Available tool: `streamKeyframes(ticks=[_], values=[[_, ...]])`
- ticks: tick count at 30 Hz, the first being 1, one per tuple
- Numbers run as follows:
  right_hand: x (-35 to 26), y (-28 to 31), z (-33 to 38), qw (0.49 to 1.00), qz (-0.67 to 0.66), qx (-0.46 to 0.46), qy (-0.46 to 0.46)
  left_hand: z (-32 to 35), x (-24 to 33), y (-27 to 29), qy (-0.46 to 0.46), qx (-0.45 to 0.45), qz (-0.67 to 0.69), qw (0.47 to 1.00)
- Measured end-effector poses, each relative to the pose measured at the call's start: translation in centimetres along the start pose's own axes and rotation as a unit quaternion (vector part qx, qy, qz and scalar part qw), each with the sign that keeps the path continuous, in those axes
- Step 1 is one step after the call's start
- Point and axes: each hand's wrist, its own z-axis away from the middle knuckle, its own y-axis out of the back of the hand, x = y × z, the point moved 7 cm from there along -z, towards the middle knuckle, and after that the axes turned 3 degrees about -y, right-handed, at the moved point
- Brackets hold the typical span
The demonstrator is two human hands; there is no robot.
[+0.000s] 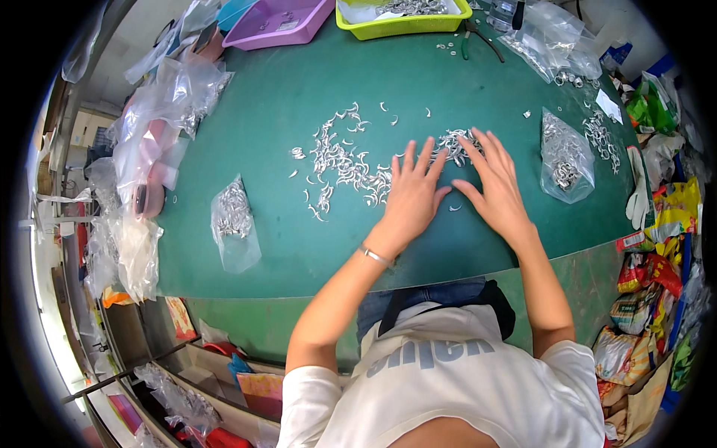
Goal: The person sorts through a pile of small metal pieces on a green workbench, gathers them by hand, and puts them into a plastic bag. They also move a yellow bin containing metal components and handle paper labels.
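Observation:
Small curved silvery metal pieces point(332, 160) lie scattered over the green tabletop point(299, 257), thickest left of my hands. My left hand point(412, 190) rests over the right end of this spread, fingers stretched out and apart. Beside it, my right hand point(494, 185) also has its fingers spread, its tips at a smaller cluster of pieces point(454, 143). Some pieces under the fingers are hidden. One loose piece point(455, 209) lies between the two wrists. Neither hand holds anything that I can see.
Clear bags of metal parts lie at left point(234, 213) and right point(565, 160). At the far edge stand a purple tray point(280, 33) and a yellow-green tray point(403, 28), with pliers point(484, 41) alongside. Plastic bags point(134, 179) crowd the left edge; a white glove point(638, 190) lies right.

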Motion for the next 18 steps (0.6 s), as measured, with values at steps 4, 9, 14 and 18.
streamKeyframes(ticks=[4, 9, 14, 18], values=[[2.0, -3.1, 0.0, 0.998, -0.007, -0.044, 0.032, 0.8, -0.1, 0.1, -0.018, -0.002, 0.002, 1.0], [0.6, -3.8, 0.8, 0.986, -0.147, -0.013, 0.076, 5.5, -2.0, 2.6, -0.018, 0.056, 0.033, 0.998], [5.3, -3.9, -0.9, 0.871, -0.446, -0.033, -0.204, 6.7, -5.2, 4.7, 0.031, 0.092, 0.065, 0.993], [9.2, -2.2, -1.2, 0.817, -0.49, -0.034, -0.3, 6.4, -8.3, 6.6, 0.137, 0.177, 0.17, 0.96]])
